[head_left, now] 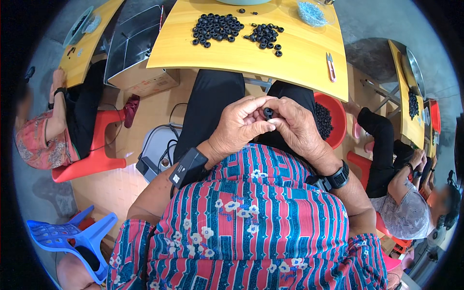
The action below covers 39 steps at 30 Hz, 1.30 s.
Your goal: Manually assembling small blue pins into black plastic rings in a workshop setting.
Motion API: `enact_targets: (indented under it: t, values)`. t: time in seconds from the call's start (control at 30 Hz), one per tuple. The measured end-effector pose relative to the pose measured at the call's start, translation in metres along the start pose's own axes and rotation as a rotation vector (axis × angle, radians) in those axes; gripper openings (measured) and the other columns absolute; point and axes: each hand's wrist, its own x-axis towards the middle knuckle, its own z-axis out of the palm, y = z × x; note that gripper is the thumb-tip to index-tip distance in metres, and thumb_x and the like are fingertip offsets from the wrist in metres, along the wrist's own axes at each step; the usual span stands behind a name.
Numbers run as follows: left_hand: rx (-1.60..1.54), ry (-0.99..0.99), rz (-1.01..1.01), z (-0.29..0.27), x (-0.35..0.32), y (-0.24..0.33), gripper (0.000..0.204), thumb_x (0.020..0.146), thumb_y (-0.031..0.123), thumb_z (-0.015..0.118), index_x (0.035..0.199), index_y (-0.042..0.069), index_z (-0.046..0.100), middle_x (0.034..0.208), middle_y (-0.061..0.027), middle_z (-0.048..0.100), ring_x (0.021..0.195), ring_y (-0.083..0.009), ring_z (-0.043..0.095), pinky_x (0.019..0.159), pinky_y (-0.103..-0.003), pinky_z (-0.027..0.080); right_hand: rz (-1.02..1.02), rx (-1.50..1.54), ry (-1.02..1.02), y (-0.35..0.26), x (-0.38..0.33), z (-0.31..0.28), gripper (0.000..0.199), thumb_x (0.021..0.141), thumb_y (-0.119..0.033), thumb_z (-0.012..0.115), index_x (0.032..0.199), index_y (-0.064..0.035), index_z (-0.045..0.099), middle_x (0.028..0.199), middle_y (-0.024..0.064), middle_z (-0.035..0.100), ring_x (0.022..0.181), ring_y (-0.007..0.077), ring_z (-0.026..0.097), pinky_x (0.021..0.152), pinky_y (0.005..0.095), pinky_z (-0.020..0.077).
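Note:
Over my lap, my left hand (239,122) and my right hand (298,124) meet, their fingers closed together around a small round black part (268,112) with a hole in its top. Thumbs press it from below, and its lower portion is partly hidden by the fingers. On the yellow table (285,60) ahead, a large pile of similar black parts (217,28) lies at the left, with a smaller pile (266,35) beside it. A pair of thread snips (331,66) rests near the table's right edge.
A red basin (340,123) full of black parts stands right of my knee. On the table's far right is a clear bowl (311,13) of small bluish clear pieces. An open carton (150,83) stands left of the table; people sit working at both sides.

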Motion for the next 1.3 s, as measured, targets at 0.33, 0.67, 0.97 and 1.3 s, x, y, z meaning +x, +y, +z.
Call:
enact_targets:
  t: [0.33,0.67,0.97,1.3]
  values:
    - [0.056,-0.034,0.006,-0.003,-0.001,0.003,0.044,0.082,0.013,0.071,0.119,-0.004,0.055,0.097,-0.0035,0.055,0.084,-0.0077,0.053,0.073,-0.021,0.044,0.03,-0.021,-0.033,-0.001,0.0,0.0,0.026,0.078,-0.008,0.064,0.102,-0.0048,0.056,0.088,0.0148,0.058,0.085,0.0343,0.058,0.075,0.0388,0.0476]
    - [0.112,0.009,0.05,0.003,-0.004,0.001,0.042,0.084,0.015,0.067,0.119,-0.005,0.054,0.094,-0.0047,0.055,0.083,-0.0095,0.054,0.073,-0.021,0.045,0.029,-0.012,-0.022,0.004,-0.003,0.001,0.021,0.082,-0.013,0.061,0.101,-0.0051,0.055,0.087,0.0144,0.057,0.084,0.0347,0.057,0.074,0.0387,0.0468]
    - [0.161,0.012,0.078,0.003,-0.006,0.009,0.037,0.085,0.013,0.065,0.117,-0.005,0.056,0.091,-0.0051,0.056,0.082,-0.0108,0.055,0.072,-0.023,0.045,0.017,-0.045,-0.012,0.0,-0.003,0.001,0.019,0.085,-0.013,0.058,0.101,-0.0025,0.055,0.084,0.0118,0.058,0.079,0.0293,0.059,0.072,0.0359,0.0485]
    - [0.17,0.156,0.111,0.0,0.001,0.006,0.024,0.078,0.001,0.068,0.103,0.003,0.065,0.08,-0.0012,0.054,0.069,-0.0067,0.053,0.059,-0.02,0.045,0.578,1.327,-0.128,0.014,-0.001,0.008,0.027,0.094,-0.025,0.053,0.089,0.0005,0.055,0.073,0.0038,0.051,0.061,0.0117,0.05,0.063,0.0283,0.0508]
